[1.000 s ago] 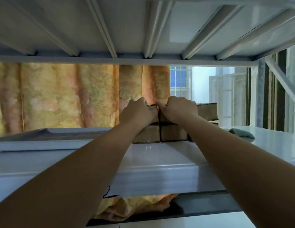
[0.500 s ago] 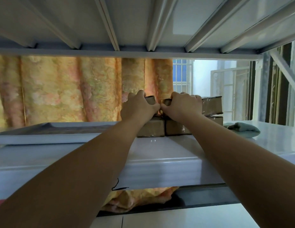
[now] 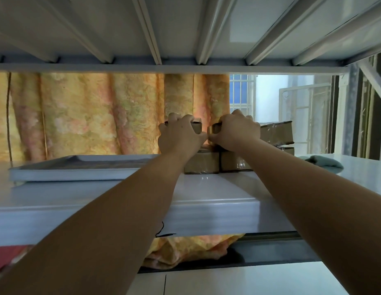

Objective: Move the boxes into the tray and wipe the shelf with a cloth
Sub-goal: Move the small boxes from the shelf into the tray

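Two brown wrapped boxes top a stack near the middle of the shelf (image 3: 206, 188), one in each of the hands. The left hand (image 3: 180, 137) grasps the left top box (image 3: 197, 129), fingers curled over its top and thumb against its near face. The right hand (image 3: 236, 133) clasps the right top box (image 3: 215, 129) the same way, and the two thumbs nearly meet between them. Both forearms reach straight forward and up over the shelf's front edge, wrists level. Beneath the held pair sit the lower boxes (image 3: 201, 165), side by side and touching. A third box (image 3: 275, 134) lies on the stack just right of the right hand. Whether the held boxes have cleared the ones below cannot be told. A second ago the two held boxes were pressed together; now a narrow gap shows between them. The hands' grasp is unchanged. To the left, the flat grey tray (image 3: 66, 171) lies on the shelf just beside the stack. A green cloth (image 3: 321, 161) lies on the shelf to the right, apart from the boxes. Behind hangs an orange patterned curtain (image 3: 89, 113), and the ribbed underside of the upper shelf (image 3: 185, 28) spans overhead.
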